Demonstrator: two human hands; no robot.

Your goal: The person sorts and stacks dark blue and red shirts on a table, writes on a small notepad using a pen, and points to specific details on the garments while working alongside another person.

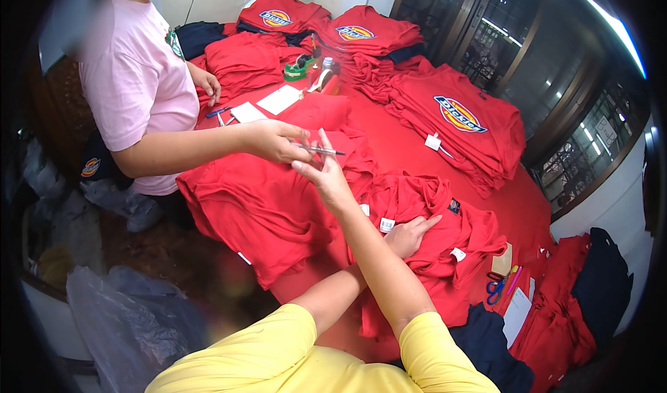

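Observation:
My forearms cross, the right one over the left. Stretched forward, my right hand (324,173) has its fingers around a slim pen (329,150) with a dark tip. The hand of a person (272,141) in a pink shirt is on the pen's other end, so both of us touch it. My left hand (408,238) rests on a rumpled red shirt (417,195), index finger stretched to the right. Beside that hand lie a white barcode tag (387,225) and another white tag (457,254); a dark neck label (454,206) shows just beyond it.
Folded red shirts with a printed logo (460,115) are stacked along the table's far side. A green tape dispenser (299,68) and white papers (280,100) lie beyond the pen. Blue-handled scissors (495,289) are at right; a clear plastic bag (132,330) hangs at lower left.

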